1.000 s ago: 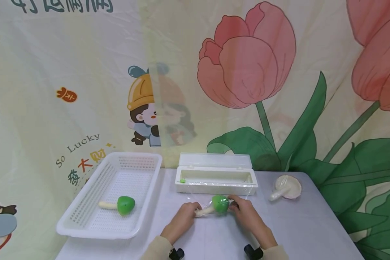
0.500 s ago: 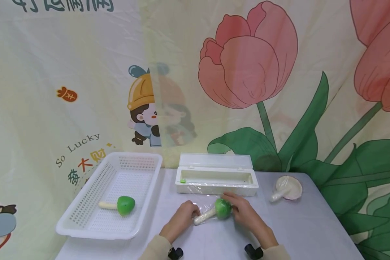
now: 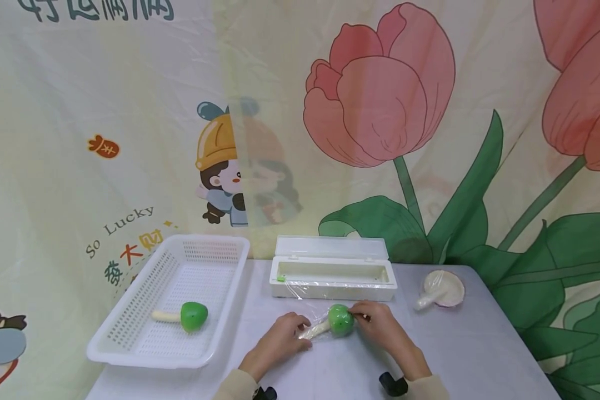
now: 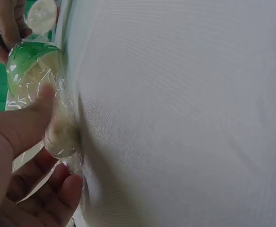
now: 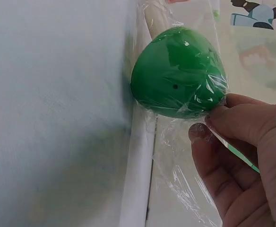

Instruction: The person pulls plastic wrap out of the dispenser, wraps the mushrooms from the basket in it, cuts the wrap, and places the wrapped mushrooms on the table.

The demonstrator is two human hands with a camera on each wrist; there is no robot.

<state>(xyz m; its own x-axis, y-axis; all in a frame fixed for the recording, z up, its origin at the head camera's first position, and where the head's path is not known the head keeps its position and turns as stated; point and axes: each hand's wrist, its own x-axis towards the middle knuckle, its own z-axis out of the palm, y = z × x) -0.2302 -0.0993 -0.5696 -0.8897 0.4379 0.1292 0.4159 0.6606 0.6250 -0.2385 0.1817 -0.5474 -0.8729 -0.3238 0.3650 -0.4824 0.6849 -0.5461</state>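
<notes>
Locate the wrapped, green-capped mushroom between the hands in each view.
Head: the wrapped mushroom lies low, just right of centre.
Left wrist: upper left, green cap towards the top.
Right wrist: top, slightly right of centre, stem above the green cap.
Shared landmark: the right hand, beside the green cap in all three.

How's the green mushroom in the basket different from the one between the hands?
The basket mushroom looks bare; the wrapped mushroom is in clear plastic film. The basket mushroom lies in the white basket; the wrapped mushroom is between the left hand and right hand. From the head camera, the basket mushroom's stem runs nearly sideways, the wrapped mushroom's slants. Both have green caps and pale stems.
</notes>
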